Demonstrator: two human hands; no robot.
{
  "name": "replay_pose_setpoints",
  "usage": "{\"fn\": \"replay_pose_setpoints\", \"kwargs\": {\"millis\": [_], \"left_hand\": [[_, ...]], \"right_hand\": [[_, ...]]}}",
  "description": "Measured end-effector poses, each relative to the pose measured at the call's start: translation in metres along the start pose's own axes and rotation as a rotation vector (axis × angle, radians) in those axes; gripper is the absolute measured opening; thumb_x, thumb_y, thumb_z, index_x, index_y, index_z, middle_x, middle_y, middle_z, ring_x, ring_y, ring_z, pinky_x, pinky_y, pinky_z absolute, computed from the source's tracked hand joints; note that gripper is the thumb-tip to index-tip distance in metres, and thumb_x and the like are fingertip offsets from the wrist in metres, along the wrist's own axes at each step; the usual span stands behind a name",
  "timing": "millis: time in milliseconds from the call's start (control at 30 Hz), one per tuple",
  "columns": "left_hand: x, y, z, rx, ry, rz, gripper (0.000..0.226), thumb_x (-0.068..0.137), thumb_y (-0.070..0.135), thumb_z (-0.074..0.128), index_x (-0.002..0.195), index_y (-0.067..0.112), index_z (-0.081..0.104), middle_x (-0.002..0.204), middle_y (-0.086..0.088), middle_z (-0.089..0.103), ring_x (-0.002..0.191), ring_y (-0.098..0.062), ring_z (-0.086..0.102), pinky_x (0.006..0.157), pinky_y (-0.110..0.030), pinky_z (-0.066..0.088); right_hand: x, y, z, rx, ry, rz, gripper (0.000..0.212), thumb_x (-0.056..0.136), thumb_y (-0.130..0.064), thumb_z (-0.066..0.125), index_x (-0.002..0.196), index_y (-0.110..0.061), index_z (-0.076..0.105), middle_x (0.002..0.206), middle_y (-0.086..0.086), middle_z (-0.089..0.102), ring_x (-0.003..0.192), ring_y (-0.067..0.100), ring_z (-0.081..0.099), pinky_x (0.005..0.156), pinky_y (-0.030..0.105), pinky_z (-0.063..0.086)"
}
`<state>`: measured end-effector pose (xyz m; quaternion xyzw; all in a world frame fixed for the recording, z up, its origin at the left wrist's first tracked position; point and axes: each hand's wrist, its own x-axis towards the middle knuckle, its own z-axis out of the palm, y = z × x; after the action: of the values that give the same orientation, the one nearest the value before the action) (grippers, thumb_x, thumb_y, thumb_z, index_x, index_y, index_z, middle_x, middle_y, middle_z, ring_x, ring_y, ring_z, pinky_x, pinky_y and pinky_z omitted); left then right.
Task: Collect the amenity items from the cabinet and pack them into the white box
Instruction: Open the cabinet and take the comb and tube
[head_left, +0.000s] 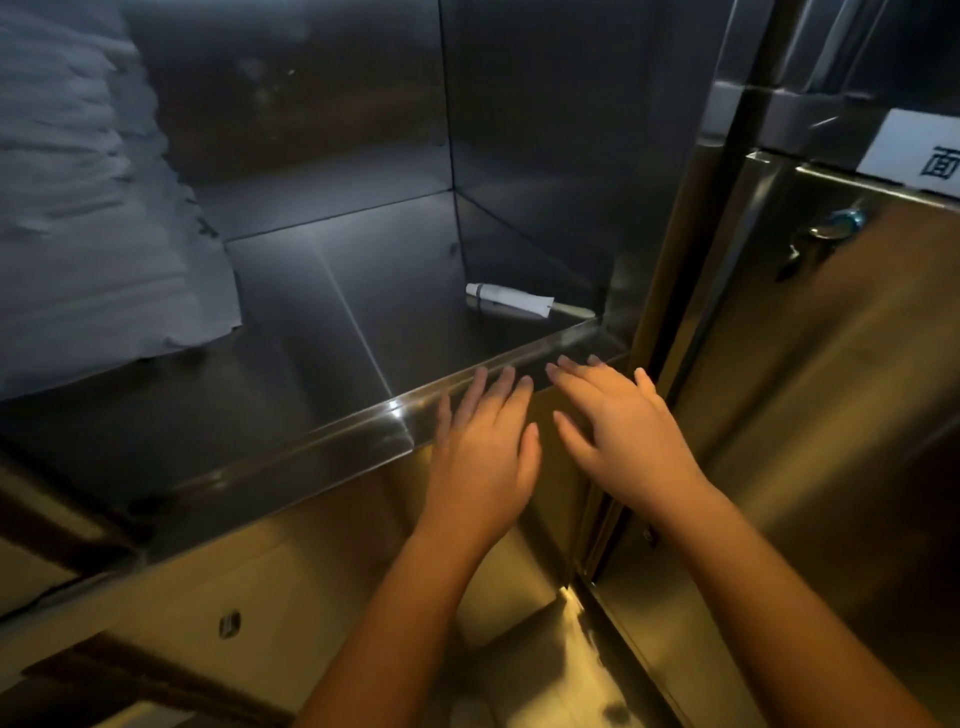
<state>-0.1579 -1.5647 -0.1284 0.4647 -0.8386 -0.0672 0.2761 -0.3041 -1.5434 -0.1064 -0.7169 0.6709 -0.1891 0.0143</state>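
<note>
A small white tube (511, 299) lies on the steel shelf (332, 291) of the open cabinet, near its right wall. A thin pale stick-like item (574, 310) lies just behind the tube's flat end. My left hand (480, 452) and my right hand (621, 421) hover side by side at the shelf's front lip (363, 421), palms down, fingers spread, holding nothing. Both are in front of the tube and apart from it. No white box is in view.
A stack of pale folded sheets or bags (88, 197) fills the left of the shelf. To the right stands a closed steel cabinet door (810, 389) with a latch (826, 236) and a white label (914, 150). More steel panels lie below.
</note>
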Motion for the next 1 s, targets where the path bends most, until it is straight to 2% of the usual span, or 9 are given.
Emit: {"fn": "replay_pose_setpoints", "kwargs": {"millis": [133, 300, 367, 700, 833, 1000], "left_hand": [[0.051, -0.024, 0.019, 0.012, -0.049, -0.003, 0.049, 0.098, 0.031, 0.035, 0.144, 0.024, 0.024, 0.153, 0.005, 0.019, 0.141, -0.012, 0.003, 0.107, -0.033, -0.013], [0.103, -0.044, 0.037, 0.041, -0.045, 0.022, 0.050, 0.097, 0.030, 0.037, 0.145, 0.020, 0.024, 0.153, 0.001, 0.021, 0.141, -0.016, 0.008, 0.107, -0.037, -0.009], [0.122, -0.049, 0.046, 0.061, -0.065, 0.042, 0.051, 0.097, 0.030, 0.037, 0.145, 0.020, 0.024, 0.153, 0.000, 0.021, 0.141, -0.016, 0.009, 0.107, -0.038, -0.009], [0.174, -0.062, 0.084, 0.218, -0.118, -0.095, 0.057, 0.096, 0.038, 0.035, 0.147, 0.020, 0.015, 0.155, -0.005, 0.015, 0.142, -0.024, 0.005, 0.110, -0.046, -0.001], [0.183, -0.061, 0.095, 0.202, -0.164, -0.087, 0.058, 0.097, 0.041, 0.034, 0.147, 0.022, 0.013, 0.155, -0.004, 0.012, 0.142, -0.023, 0.003, 0.108, -0.042, -0.006], [0.187, -0.064, 0.101, 0.205, -0.236, -0.078, 0.057, 0.097, 0.044, 0.031, 0.147, 0.025, 0.013, 0.156, -0.002, 0.006, 0.142, -0.023, -0.003, 0.109, -0.046, -0.006]], "right_hand": [[0.045, 0.018, 0.012, -0.054, 0.001, 0.003, 0.050, 0.092, -0.032, 0.047, 0.140, -0.026, 0.035, 0.146, -0.004, 0.037, 0.137, 0.014, 0.026, 0.110, 0.046, 0.016], [0.093, 0.035, 0.028, -0.010, -0.051, 0.093, 0.052, 0.094, -0.033, 0.043, 0.143, -0.028, 0.026, 0.151, -0.007, 0.026, 0.140, 0.014, 0.017, 0.112, 0.044, 0.008], [0.107, 0.041, 0.032, 0.006, -0.032, 0.096, 0.051, 0.094, -0.032, 0.044, 0.143, -0.027, 0.028, 0.150, -0.005, 0.028, 0.140, 0.016, 0.018, 0.112, 0.045, 0.009], [0.143, 0.079, 0.041, -0.040, -0.040, -0.035, 0.053, 0.093, -0.027, 0.047, 0.142, -0.024, 0.030, 0.150, 0.000, 0.029, 0.138, 0.020, 0.022, 0.111, 0.043, 0.018], [0.157, 0.089, 0.043, -0.027, -0.066, -0.062, 0.055, 0.094, -0.029, 0.045, 0.145, -0.023, 0.023, 0.152, 0.000, 0.024, 0.140, 0.018, 0.018, 0.111, 0.036, 0.016], [0.166, 0.094, 0.050, -0.012, -0.120, -0.072, 0.057, 0.095, -0.031, 0.043, 0.146, -0.024, 0.017, 0.154, 0.000, 0.019, 0.141, 0.018, 0.013, 0.112, 0.036, 0.014]]}}
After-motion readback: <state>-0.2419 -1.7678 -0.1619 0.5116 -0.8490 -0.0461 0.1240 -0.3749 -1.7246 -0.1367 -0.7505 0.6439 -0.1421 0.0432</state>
